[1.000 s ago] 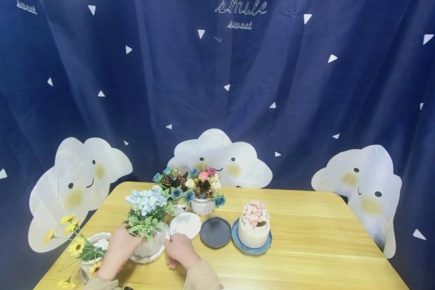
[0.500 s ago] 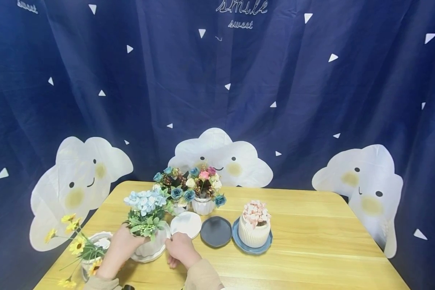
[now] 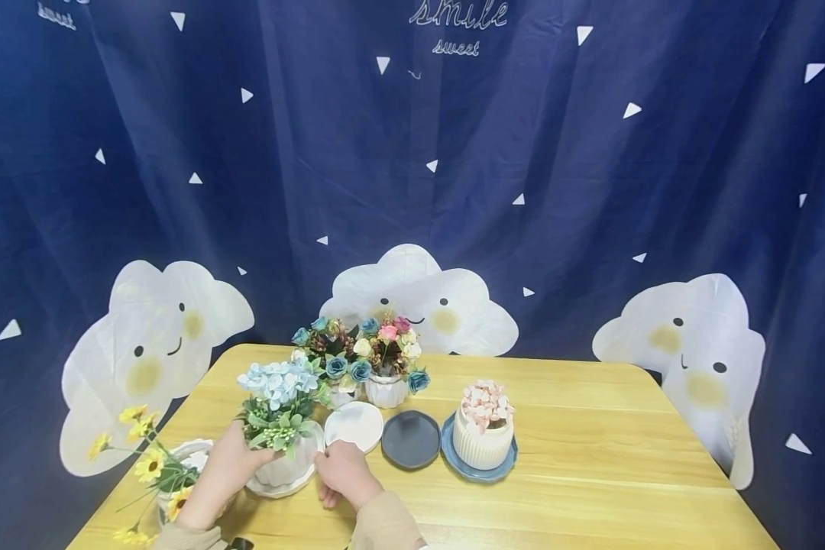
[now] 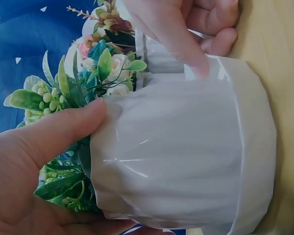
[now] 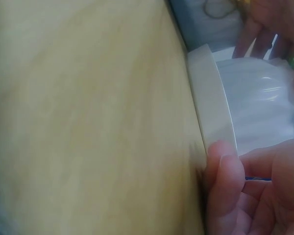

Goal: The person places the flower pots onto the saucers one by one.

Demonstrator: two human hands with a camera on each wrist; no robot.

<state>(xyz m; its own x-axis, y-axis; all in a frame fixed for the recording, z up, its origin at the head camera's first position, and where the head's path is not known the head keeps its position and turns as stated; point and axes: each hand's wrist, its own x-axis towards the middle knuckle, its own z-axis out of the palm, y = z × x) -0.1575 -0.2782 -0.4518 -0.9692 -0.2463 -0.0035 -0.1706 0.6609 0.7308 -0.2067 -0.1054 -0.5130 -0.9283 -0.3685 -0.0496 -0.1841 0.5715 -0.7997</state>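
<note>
A white flowerpot [image 4: 171,142] with blue flowers [image 3: 278,382] and green leaves stands on a white saucer [image 4: 257,132]. My left hand [image 3: 230,466] grips this pot near its upper rim, the thumb on the near side and fingers round the other side in the left wrist view. At the saucer's right edge, my right hand [image 3: 347,472] pinches the rim between thumb and fingers, the forefinger reaching toward the pot wall. The right wrist view shows the saucer's rim [image 5: 210,93] down on the wooden table. Part of the pot's far side is hidden.
Left of my left arm is a pot with yellow flowers [image 3: 150,464]. A flat white saucer [image 3: 354,428] and a black saucer [image 3: 410,439] lie to the right. Beyond them, a cream pot [image 3: 481,443] stands on a blue saucer [image 3: 488,477]. Rose pots [image 3: 386,391] stand behind.
</note>
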